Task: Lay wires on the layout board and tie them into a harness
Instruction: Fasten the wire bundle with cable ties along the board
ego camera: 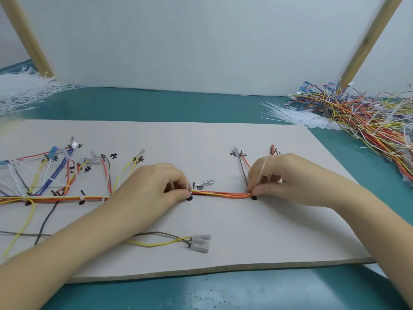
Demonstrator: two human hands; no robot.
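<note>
A pale layout board (201,224) lies on the teal table, marked with black pegs and handwritten labels. A bundle of red, orange and yellow wires (221,194) runs left to right across its middle. My left hand (154,186) pinches the bundle at a black peg (189,198), with a white cable tie (173,186) among its fingers. My right hand (281,175) pinches the bundle's right end by another peg (254,198) and holds a white cable tie (262,173) that stands up past the knuckles. Branch wires with terminals (71,166) fan out on the board's left, several tied.
Loose brown and yellow wires with clear terminals (199,242) lie on the board near its front edge. A heap of coloured wires (368,117) and white cable ties (297,115) sits at the back right. More white ties (22,90) are piled back left. A white panel stands behind.
</note>
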